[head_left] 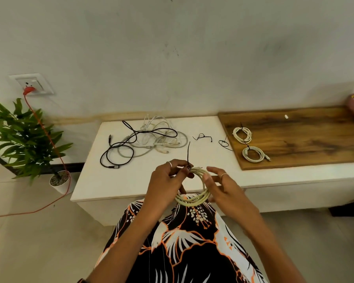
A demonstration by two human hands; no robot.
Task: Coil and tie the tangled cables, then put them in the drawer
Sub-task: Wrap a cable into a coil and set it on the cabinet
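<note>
Green leaves of a potted plant [18, 135] fill the left edge, an orange cord [47, 135] trailing past. Right of it, on the smooth white table [114, 180], I see the tangled cables [143, 139], thin black and pale grey loops, still loose. At centre frame my left hand [168, 180] pinches a stiff black tie [188, 154] against the top of the cream coil [200, 190], a glossy round hoop; my right hand [223, 184] grips the coil's side, fingers partly spread. I judge this the tying step; next the tie needs cinching round the strands. Spare ties [202, 137] lie further right, then two tied coils [247, 144] on the grainy wooden board [315, 135]. No drawer is visible.
</note>
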